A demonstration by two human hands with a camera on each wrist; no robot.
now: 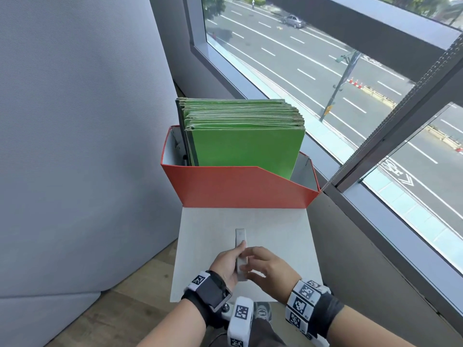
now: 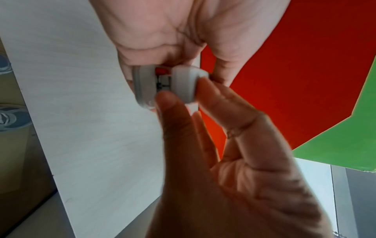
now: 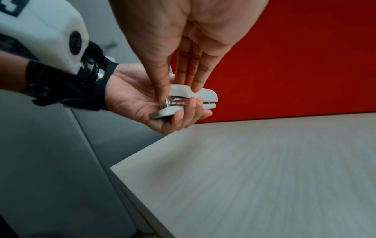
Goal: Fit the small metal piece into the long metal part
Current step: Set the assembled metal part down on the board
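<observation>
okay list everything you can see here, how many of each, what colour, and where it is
stapler: one, light grey with a metal channel, held above the table's near end
table: one, pale wood-grain top, in front of the person
file box: one, orange-red, at the table's far end
folders: a stack, green, upright in the box
windows: two panes, right side, overlooking a street
shoes: two, grey, on the floor
left hand: cradles the stapler, fingers curled around it
right hand: fingertips on the stapler's top and metal channel
</observation>
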